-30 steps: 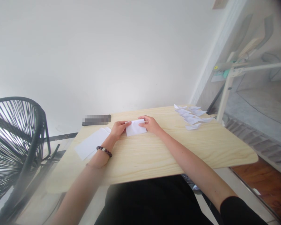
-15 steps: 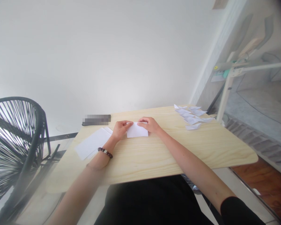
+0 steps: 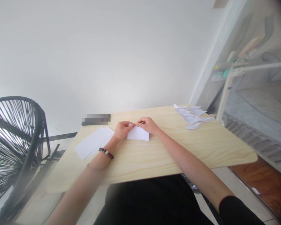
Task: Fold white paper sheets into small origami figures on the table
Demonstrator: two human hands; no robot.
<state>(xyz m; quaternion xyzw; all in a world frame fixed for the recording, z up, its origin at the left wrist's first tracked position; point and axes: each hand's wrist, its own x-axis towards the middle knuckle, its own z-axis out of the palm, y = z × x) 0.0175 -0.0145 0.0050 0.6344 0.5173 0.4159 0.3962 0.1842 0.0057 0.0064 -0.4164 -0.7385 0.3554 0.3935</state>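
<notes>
A small white sheet of paper (image 3: pixel 138 134) is held just above or on the table (image 3: pixel 140 165), in front of me. My left hand (image 3: pixel 124 130) pinches its upper edge near the middle, thumb toward me. Close beside it, my right hand (image 3: pixel 148 125) pinches the same edge, and the two thumb tips nearly meet. Whether the paper's lower edge touches the table I cannot tell. Left of my left hand lie several larger white paper sheets (image 3: pixel 92 143), overlapping. Folded white paper pieces (image 3: pixel 190 117) are grouped at the far right of the table.
A dark, pixelated flat object (image 3: pixel 96 120) lies at the table's back left corner. A black woven chair (image 3: pixel 18 140) stands on the left. The white wall (image 3: pixel 131 62) rises behind the table, and a pale metal frame (image 3: pixel 225 93) stands past its right end.
My hands have come closer together along the paper's upper edge, the right one moving left. The paper has shifted slightly toward me.
</notes>
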